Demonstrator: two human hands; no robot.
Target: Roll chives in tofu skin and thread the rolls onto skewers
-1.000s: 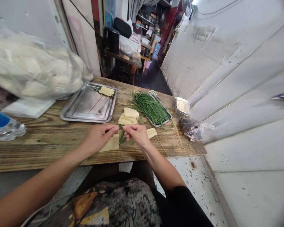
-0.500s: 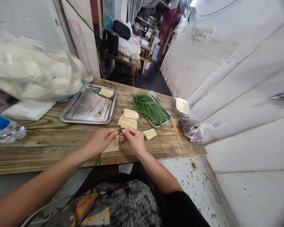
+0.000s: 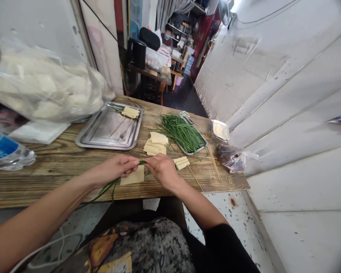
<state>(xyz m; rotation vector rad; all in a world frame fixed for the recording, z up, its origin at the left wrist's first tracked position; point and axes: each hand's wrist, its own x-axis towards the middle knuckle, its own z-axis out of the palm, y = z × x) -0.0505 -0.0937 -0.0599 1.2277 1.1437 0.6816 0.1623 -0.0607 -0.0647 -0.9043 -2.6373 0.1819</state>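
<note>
Between my two hands runs a small bunch of chives (image 3: 109,186), its loose ends trailing below my left hand past the table's front edge. My left hand (image 3: 121,167) is closed around the bunch. My right hand (image 3: 161,168) pinches the other end, with its fingertips partly hidden. Under the hands lies a single square tofu sheet (image 3: 133,176). Just beyond is a stack of tofu sheets (image 3: 155,145). To the right of my right hand, rolled tofu sheets (image 3: 182,163) sit on a skewer (image 3: 195,178).
A tray heaped with chives (image 3: 184,132) stands beyond, scissors (image 3: 184,114) behind it. Bare skewers (image 3: 215,167) lie near a plastic-wrapped bundle (image 3: 231,157) and a small tub (image 3: 220,130). Leftward are a metal tray (image 3: 108,132), a large plastic bag (image 3: 51,89) and a bottle (image 3: 8,151).
My hands have moved slightly apart, the left one leftward, stretching the chives between them. The trailing chive ends have swung left. The view has shifted a little.
</note>
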